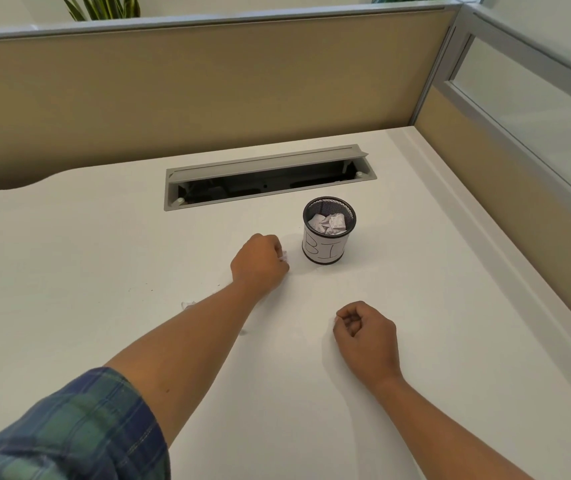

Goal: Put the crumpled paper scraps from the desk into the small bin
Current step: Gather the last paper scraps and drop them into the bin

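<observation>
Head view: one small black mesh bin (329, 230) upright on the white desk (104, 244), paper label wrapped round it, handwritten letters "BI" readable, the rest curves out of sight; several crumpled scraps inside the bin (327, 223), count unclear, maybe three or four. Two bare hands: left hand (260, 263) curled into a fist just left of the bin, pinching one white scrap (283, 256) that peeks out at the fingers; right hand (367, 337) nearer, loosely curled, whether it holds anything cannot tell. One loose scrap (187, 304) on the desk left of the left forearm. One open cable tray (266, 178) beyond the bin, one plaid sleeve (69, 431) at near left
</observation>
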### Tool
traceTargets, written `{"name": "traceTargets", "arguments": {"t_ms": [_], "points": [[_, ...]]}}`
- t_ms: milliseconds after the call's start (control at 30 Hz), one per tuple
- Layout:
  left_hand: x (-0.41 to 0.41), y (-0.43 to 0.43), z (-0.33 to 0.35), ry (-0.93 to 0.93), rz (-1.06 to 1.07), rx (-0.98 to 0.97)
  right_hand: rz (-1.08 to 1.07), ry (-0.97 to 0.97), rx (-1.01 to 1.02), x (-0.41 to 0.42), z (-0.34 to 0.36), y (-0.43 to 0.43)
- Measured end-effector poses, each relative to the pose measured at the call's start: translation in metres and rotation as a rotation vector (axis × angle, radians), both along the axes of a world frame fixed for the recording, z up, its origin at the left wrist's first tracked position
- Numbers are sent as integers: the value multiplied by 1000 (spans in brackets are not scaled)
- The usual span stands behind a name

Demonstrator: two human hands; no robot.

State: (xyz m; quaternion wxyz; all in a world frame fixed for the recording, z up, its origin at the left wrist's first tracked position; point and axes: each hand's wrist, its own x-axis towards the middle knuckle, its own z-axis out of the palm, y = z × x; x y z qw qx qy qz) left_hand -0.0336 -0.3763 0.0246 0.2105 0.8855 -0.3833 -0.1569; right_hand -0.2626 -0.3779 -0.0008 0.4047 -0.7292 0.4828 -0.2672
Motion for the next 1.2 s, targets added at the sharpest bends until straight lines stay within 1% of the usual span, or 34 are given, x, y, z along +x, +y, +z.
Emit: {"name": "traceTargets", "arguments": {"t_ms": [67,100,167,233,300,367,433,567,667,800,867,933,1000,1100,1200], "points": [[0,2,5,-14,23,-62,6,10,-13,0,-1,0],[-1,2,10,-20,38,-132,8,17,-19,1,-1,0],[-6,-2,26,-16,45,-333,3,28,-33,2,-3,0],[-13,-9,47,16,14,-516,0,36,-49,2,-4,0],[-20,-18,66,56,-38,-606,3,47,-65,2,-4,0],[-26,-26,78,88,-82,-596,6,57,-72,2,-4,1],[-29,-29,79,98,-100,-535,6,60,-72,2,-4,1],[-23,-10,66,63,-80,-467,10,65,-79,2,-4,1],[-6,27,51,27,-37,-468,14,82,-79,3,-3,3],[20,103,29,23,121,-484,34,167,-58,9,2,6],[29,143,17,45,230,-475,103,159,-49,18,7,11],[34,176,6,68,334,-448,214,138,-53,34,12,18],[34,199,-3,97,414,-427,334,158,-87,53,17,27],[30,221,-13,139,464,-400,465,193,-138,80,20,40],[27,233,-17,154,473,-390,534,241,-142,100,19,50]]}}
